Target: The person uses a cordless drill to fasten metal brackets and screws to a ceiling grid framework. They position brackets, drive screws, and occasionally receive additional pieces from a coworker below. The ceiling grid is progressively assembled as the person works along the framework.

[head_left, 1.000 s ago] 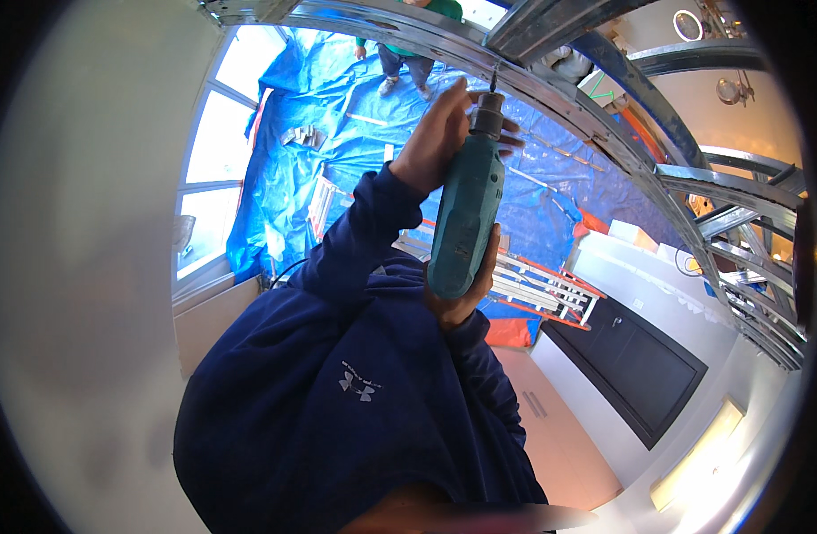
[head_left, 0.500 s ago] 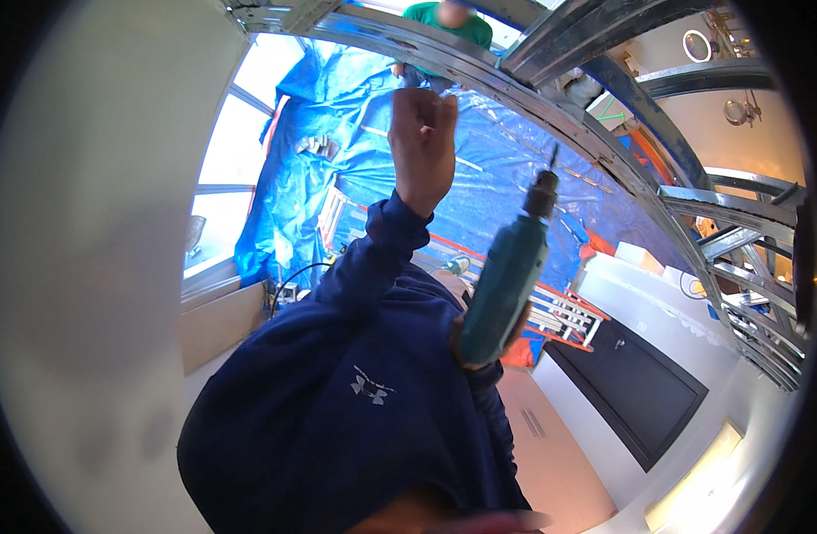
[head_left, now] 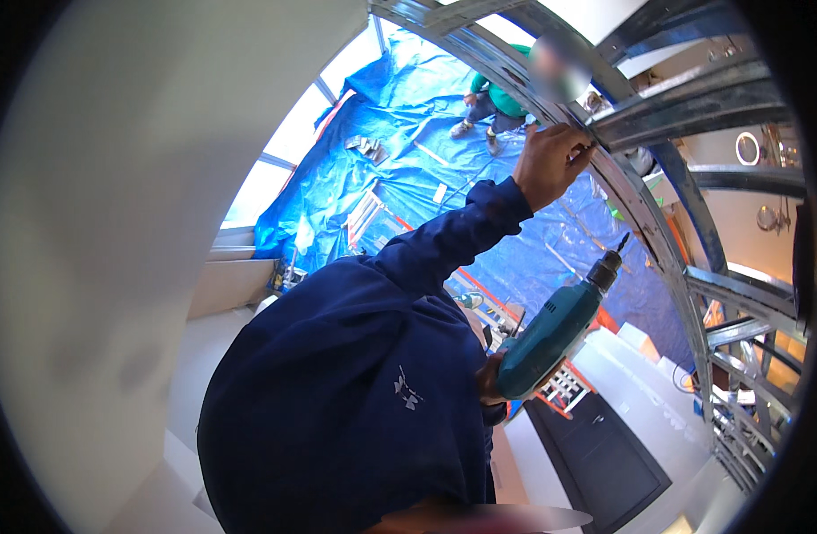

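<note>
My left hand point(head_left: 553, 166) reaches up to the curved metal framing track point(head_left: 635, 198), fingertips pinched together against its edge. Whatever the pinch holds, if anything, is too small to make out. Lower and to the right, my right hand point(head_left: 490, 379) is wrapped round the rear of a teal power drill point(head_left: 555, 334), mostly hidden behind it. A dark bit point(head_left: 623, 242) sticks out of the drill's chuck, angled up and right toward the track but apart from it.
Metal studs point(head_left: 693, 102) branch off the track at the right. Far below, a blue tarp point(head_left: 408, 116) covers the floor, with a ladder with orange rails point(head_left: 564, 392) and a person in a green top point(head_left: 502, 96) on it. A pale wall point(head_left: 115, 222) fills the left.
My left hand has moved right, onto the metal track. The drill has tilted further right and sits lower. The view has shifted, bringing more of the other person into sight.
</note>
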Available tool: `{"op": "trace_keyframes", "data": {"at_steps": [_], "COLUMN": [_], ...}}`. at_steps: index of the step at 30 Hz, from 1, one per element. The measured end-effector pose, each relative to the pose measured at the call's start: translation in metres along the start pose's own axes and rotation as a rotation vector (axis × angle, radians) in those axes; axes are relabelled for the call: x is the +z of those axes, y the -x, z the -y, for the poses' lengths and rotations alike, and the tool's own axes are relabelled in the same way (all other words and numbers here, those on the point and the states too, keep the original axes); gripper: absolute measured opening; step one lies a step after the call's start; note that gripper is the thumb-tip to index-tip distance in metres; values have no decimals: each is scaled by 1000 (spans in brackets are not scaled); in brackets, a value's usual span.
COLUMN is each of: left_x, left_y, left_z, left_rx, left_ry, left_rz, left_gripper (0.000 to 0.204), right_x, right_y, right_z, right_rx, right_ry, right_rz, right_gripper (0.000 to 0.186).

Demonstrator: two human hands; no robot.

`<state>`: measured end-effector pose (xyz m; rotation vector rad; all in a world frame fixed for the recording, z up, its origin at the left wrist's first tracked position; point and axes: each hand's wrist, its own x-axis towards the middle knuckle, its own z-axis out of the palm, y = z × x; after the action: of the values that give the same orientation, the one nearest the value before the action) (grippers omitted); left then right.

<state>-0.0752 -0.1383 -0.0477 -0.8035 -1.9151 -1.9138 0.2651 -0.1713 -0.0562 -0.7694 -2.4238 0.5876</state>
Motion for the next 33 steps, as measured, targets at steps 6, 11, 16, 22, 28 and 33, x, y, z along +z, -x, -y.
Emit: {"op": "trace_keyframes", "data": {"at_steps": [6, 11, 16, 22, 28, 33], "left_x": [4, -27, -109, -147, -206, -247], "left_y": [0, 7, 46, 65, 34, -6], "left_z": [2, 0, -8, -37, -18, 12], "left_rx": [-69, -231, -859, -961, -883, -786], "left_ry": [52, 254, 890, 1283, 1326, 1368], "left_rz": [-3, -16, 226, 223, 43, 3], "left_gripper": [15, 17, 51, 67, 61, 62], "right_x": [-1, 4, 26, 82, 106, 137], "right_y": [1, -8, -30, -69, -99, -127], "right_z": [-6, -1, 24, 84, 166, 219], "right_rx": [-29, -68, -141, -334, -356, -438], "right_ry": [-53, -124, -190, -485, -384, -373], "right_rz": [22, 65, 176, 209, 386, 474], "right_gripper": [78, 84, 91, 93, 99, 105]}}
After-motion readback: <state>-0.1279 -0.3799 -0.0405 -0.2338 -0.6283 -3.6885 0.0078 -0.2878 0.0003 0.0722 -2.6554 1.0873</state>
